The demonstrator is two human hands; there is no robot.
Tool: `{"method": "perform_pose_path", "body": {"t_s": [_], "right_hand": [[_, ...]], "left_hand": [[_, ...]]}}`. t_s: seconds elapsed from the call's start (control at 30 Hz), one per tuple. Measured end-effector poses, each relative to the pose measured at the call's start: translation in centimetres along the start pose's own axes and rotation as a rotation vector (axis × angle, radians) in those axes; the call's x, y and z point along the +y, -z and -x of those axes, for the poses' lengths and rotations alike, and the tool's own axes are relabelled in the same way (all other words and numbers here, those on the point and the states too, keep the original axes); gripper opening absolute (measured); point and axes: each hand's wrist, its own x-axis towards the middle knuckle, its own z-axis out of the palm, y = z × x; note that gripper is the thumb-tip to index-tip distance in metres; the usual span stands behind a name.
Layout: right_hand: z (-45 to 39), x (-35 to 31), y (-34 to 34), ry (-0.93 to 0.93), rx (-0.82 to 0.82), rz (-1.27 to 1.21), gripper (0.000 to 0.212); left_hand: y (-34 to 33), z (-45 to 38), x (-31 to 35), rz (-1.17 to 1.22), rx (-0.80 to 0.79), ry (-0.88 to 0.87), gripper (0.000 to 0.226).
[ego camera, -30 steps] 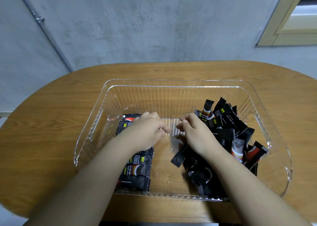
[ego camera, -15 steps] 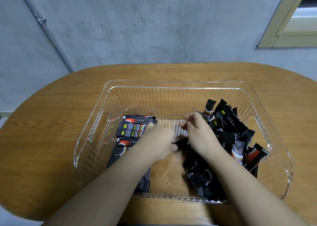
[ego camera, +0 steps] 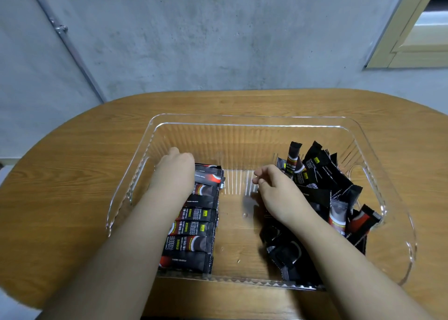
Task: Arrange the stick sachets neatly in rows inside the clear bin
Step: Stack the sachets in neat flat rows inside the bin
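Grey concrete wall is seen behind a wooden table (ego camera: 72, 174), on which the clear bin (ego camera: 254, 123) is set. Stick sachets (ego camera: 196, 227) are stacked in a row at its left, touched by the left hand (ego camera: 174, 174), whose fingers are hidden, so their state cannot be told. Loosely curled fingers of the right hand (ego camera: 276, 188) are held empty beside the loose pile (ego camera: 324, 186).

Clear bin (ego camera: 254, 125): transparent glossy plastic, ribbed walls, bright glints along rim. Stick sachets (ego camera: 196, 227): black glossy foil-like film, crimped ends. Table (ego camera: 72, 174): wood-grain top, smooth, satin sheen. Wall (ego camera: 218, 40), upper frame: rough matt grey concrete, mottled. Pipe (ego camera: 70, 45), upper left: dull metal.
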Motion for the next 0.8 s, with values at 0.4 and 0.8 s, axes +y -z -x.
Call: {"method": "perform_pose_path", "body": {"t_s": [0.4, 0.8], "right_hand": [[0.0, 0.0, 0.0, 0.010, -0.004, 0.004, 0.016], [0.1, 0.0, 0.0, 0.002, -0.022, 0.012, 0.024]], "left_hand": [[-1.0, 0.4, 1.6, -0.078, -0.135, -0.448, 0.069], [-1.4, -0.9, 1.3, 0.138, -0.132, -0.403, 0.077]]}}
